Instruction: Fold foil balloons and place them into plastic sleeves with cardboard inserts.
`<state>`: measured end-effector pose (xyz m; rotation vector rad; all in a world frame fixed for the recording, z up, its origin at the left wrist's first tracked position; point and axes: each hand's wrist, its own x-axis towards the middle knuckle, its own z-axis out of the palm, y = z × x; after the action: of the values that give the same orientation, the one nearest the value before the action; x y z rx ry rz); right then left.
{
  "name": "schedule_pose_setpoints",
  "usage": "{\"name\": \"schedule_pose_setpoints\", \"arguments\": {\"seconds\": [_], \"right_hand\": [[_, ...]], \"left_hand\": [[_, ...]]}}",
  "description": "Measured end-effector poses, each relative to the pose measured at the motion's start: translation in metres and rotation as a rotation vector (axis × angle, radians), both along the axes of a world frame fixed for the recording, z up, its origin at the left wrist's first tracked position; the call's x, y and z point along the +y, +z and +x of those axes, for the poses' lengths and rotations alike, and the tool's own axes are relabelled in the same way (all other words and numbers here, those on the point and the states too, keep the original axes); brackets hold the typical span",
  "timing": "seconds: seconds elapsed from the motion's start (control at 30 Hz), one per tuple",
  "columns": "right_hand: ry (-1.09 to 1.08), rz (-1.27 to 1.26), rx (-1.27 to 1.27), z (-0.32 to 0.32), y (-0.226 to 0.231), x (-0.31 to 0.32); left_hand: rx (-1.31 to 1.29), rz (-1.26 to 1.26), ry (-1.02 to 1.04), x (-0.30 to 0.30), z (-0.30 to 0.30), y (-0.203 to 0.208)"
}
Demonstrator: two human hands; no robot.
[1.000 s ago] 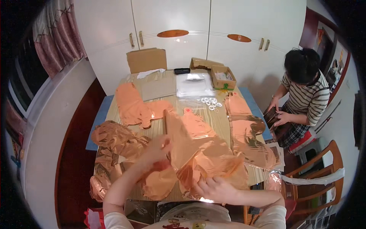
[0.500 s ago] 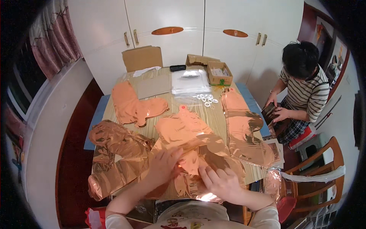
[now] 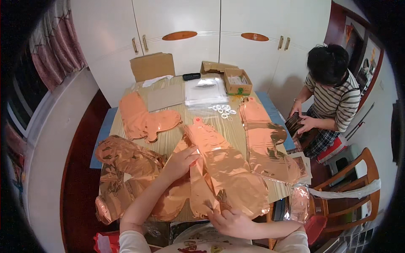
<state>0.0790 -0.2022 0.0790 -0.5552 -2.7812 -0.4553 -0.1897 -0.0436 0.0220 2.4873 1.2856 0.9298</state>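
Observation:
Flat rose-gold foil balloons cover much of the table. The middle foil balloon (image 3: 236, 177), lengthwise creased, lies directly before me, its left side being folded over. My left hand (image 3: 182, 163) grips that folded left side about halfway along, fingers closed on the foil. At the near edge my right hand (image 3: 233, 222) is closed on the lower end of the same fold, with its fingertips partly hidden. Next to my left forearm lies a crinkled foil balloon (image 3: 126, 158). Another foil balloon (image 3: 141, 118) rests at the far left, and a stack of foil (image 3: 265, 147) at the right.
At the back stand a small cardboard box (image 3: 237, 86) and a cardboard sheet (image 3: 152, 67). Clear plastic bags (image 3: 206, 90) lie near several white rings (image 3: 223, 110). A person in a striped top (image 3: 335, 97) handles dark foil on the right, behind a wooden chair (image 3: 367, 181).
The middle balloon's foil has been pulled into a long fold. My left hand has moved up slightly and closed on it; my right hand has come down toward the near edge.

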Motion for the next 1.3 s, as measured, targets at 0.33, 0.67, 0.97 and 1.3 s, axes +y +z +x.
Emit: {"name": "schedule_pose_setpoints", "arguments": {"seconds": [0.33,0.67,0.97,1.3], "right_hand": [[-0.224,-0.595,0.212,0.038,-0.027,0.130],[-0.208,-0.488,0.304,0.046,-0.065,0.169],[-0.249,-0.404,0.243,0.041,-0.071,0.170],[-0.271,-0.412,0.222,0.039,-0.070,0.171]], "left_hand": [[0.283,0.171,-0.082,0.001,-0.011,-0.017],[0.355,-0.031,-0.012,-0.014,-0.003,0.004],[0.421,0.005,-0.026,-0.018,-0.004,-0.007],[0.431,-0.020,-0.018,-0.023,0.001,0.007]]}}
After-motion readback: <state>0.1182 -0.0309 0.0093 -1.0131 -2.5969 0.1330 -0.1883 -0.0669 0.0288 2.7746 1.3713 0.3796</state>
